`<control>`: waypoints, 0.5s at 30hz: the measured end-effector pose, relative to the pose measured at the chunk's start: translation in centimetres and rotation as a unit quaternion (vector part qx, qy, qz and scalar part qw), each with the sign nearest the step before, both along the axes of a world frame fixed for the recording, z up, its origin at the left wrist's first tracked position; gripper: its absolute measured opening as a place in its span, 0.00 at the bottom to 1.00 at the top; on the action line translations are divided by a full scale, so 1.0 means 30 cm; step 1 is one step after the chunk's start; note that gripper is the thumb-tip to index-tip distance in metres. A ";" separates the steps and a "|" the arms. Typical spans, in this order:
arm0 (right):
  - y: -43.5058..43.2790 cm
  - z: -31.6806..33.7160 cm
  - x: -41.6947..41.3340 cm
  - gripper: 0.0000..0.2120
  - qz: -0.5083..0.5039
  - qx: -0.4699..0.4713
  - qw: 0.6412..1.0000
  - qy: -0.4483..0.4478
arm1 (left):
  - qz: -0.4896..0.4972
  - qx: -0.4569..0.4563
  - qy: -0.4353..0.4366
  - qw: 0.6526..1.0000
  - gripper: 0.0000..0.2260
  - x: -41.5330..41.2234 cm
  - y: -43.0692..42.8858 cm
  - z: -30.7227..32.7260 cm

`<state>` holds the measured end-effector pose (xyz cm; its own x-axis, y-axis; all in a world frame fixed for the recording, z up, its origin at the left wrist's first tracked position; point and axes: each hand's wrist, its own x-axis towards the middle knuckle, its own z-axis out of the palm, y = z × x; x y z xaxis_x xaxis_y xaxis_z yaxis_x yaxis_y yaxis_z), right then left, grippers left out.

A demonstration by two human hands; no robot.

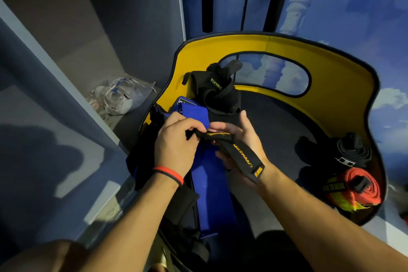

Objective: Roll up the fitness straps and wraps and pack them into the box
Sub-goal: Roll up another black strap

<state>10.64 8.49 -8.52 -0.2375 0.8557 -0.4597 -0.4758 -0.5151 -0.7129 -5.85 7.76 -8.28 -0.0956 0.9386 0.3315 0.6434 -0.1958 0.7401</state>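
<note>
head view, looking down, close over box (331,86)

Both forearms reach forward, left hand (176,141) pinching a black strap (244,153) the right hand (245,137) grips palm-up.

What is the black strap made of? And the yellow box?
The black strap looks like matte woven fabric with printed yellow letters; it bends softly across the right hand. The yellow box seems stiff, smooth fabric-covered board with black edging, and its window looks like clear plastic.

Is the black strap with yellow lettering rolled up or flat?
Mostly flat: the black strap runs straight from the left hand across the right hand.
</note>
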 end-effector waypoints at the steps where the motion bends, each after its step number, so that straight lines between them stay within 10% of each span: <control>1: -0.009 0.011 -0.005 0.32 0.013 -0.003 1.000 0.013 | 0.010 0.021 0.005 1.000 0.12 0.011 -0.005 -0.002; 15: -0.050 0.041 0.001 0.19 0.041 -0.033 0.997 -0.053 | -0.032 0.053 -0.106 0.992 0.16 0.067 -0.020 -0.015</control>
<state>10.67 7.00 -7.28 -0.2525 0.8021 -0.5412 -0.3544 -0.5971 -0.7196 -3.84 7.14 -8.73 -0.1146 0.9058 0.4078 0.4597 -0.3156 0.8301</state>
